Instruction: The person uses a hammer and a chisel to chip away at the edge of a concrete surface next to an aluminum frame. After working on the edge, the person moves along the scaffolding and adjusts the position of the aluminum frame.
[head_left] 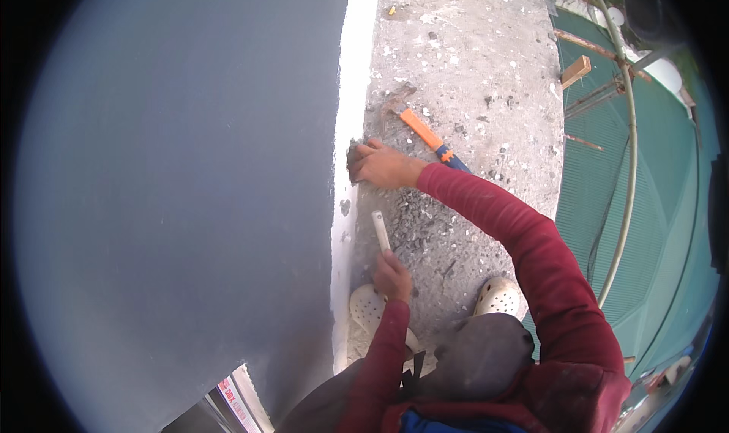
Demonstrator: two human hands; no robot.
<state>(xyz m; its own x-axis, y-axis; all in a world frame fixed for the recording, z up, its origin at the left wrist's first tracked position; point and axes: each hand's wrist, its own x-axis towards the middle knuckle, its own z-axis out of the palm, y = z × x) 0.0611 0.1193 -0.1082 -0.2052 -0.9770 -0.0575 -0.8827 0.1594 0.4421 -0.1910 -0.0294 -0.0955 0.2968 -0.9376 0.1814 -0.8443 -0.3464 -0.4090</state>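
My left hand [392, 276] is closed round a slim white stick-like piece [380, 230] with a small hole near its top end. Whether it is a tool's handle is not clear. Higher up, my right hand [383, 165] reaches across to the white band [344, 236] along the foot of the grey wall. Its fingers are bent at a dark, broken hollow [351, 162] in that band, and what they hold, if anything, is hidden. Just beyond the right wrist lies a hammer [422, 128] with an orange and blue handle, its lower end partly behind my sleeve.
The large grey wall [190, 182] fills the left side. Grey rubble [416, 220] lies on the concrete ledge [486, 53] below my hands. White perforated clogs [497, 296] are on my feet. Past the ledge's right edge stand scaffold poles [632, 129] and green netting [607, 198].
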